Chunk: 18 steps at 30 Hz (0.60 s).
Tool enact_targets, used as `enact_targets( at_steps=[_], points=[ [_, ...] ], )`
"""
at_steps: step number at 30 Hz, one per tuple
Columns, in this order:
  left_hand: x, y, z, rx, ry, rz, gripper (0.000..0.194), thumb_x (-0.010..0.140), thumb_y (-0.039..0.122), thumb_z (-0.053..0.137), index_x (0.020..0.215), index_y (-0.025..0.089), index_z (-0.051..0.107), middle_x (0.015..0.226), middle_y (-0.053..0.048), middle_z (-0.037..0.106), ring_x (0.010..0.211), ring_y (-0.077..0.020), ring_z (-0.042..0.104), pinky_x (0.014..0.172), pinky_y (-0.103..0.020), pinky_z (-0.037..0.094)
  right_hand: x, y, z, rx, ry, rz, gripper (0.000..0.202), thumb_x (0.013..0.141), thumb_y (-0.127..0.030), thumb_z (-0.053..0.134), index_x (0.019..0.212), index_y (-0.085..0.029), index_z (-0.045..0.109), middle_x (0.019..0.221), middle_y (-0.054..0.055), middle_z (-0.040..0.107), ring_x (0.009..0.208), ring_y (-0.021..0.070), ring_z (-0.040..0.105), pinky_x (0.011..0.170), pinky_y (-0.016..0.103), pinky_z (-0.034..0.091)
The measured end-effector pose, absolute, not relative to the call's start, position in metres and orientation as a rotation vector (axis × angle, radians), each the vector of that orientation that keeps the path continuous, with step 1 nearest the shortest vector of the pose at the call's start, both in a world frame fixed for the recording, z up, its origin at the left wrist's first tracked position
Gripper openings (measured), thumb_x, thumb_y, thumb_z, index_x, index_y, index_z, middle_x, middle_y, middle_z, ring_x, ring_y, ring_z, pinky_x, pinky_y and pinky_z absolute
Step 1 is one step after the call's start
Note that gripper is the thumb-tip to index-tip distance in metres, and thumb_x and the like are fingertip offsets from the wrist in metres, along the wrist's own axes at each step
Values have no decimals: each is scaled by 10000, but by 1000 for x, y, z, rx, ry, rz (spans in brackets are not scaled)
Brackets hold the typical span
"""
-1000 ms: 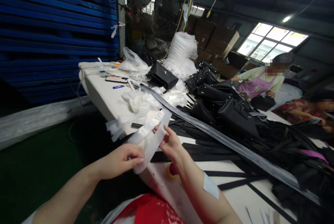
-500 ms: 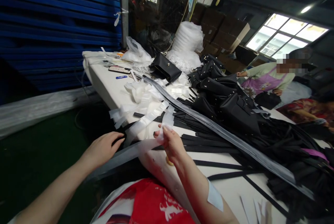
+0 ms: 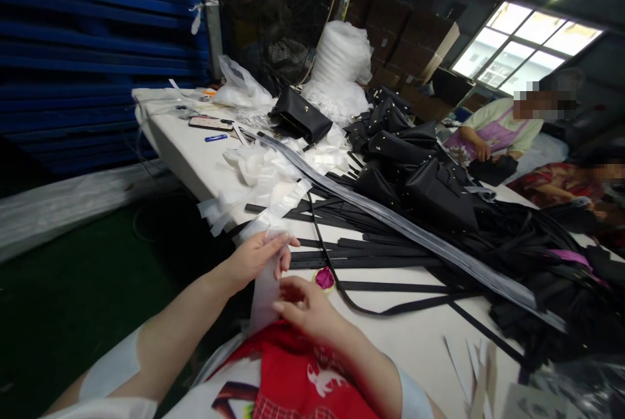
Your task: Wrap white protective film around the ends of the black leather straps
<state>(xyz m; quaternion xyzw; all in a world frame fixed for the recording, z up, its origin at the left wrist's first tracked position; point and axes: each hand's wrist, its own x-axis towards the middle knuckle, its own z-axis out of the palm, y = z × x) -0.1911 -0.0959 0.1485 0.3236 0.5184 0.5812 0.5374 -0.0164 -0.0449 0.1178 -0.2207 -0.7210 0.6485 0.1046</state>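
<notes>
A translucent whitish plastic strip (image 3: 266,292) hangs over the near edge of the table, down toward the red apron. My left hand (image 3: 261,257) is closed around its upper part, thumb across the front. Close by on the right, my right hand (image 3: 310,308) has half-curled fingers, with a gap between thumb and forefinger, at the strip's edge. No thing shows in it, though part of the fingers is hidden. Beyond my left hand, more strips lie in a loose heap (image 3: 261,168). A small round container with magenta contents (image 3: 323,279) sits past my right hand.
Black straps (image 3: 390,256) cover much of the white table (image 3: 170,152), crossed by a long grey strip bundle (image 3: 371,211). Black bags (image 3: 434,191) are piled behind. A phone (image 3: 209,122) and blue marker (image 3: 215,138) lie far left. Two people work across the table.
My left hand has moved right and taken hold of the plastic strip. My right hand has come down and nearer to me, away from its earlier grip. A narrow black strap now curves beside the round container.
</notes>
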Motion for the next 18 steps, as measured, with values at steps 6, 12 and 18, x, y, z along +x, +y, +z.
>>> enact_targets(
  at_steps=[6,12,18],
  points=[
    [-171,-118,147,1048,1102,880,434,871,577,497,931,170,634,634,-10,659,425,-104,550,443,-205,390,-10,-8,133,-728,-1695,2029,375,826,-507,608,961,-175,719,842,47,677,737,154,586,686,264,465],
    [-156,-125,126,1068,1156,710,429,905,544,443,949,174,656,667,-15,667,391,-100,534,405,-199,368,-5,-4,127,-843,-1499,2032,297,772,-428,701,923,-175,736,741,29,681,566,100,518,519,212,384],
    [-151,-121,130,1176,1298,824,347,874,482,524,851,171,675,617,-4,635,475,-127,552,455,-211,402,4,6,123,-924,-1477,1758,268,753,-417,714,801,-154,722,643,6,628,532,96,470,496,221,375]
  ],
)
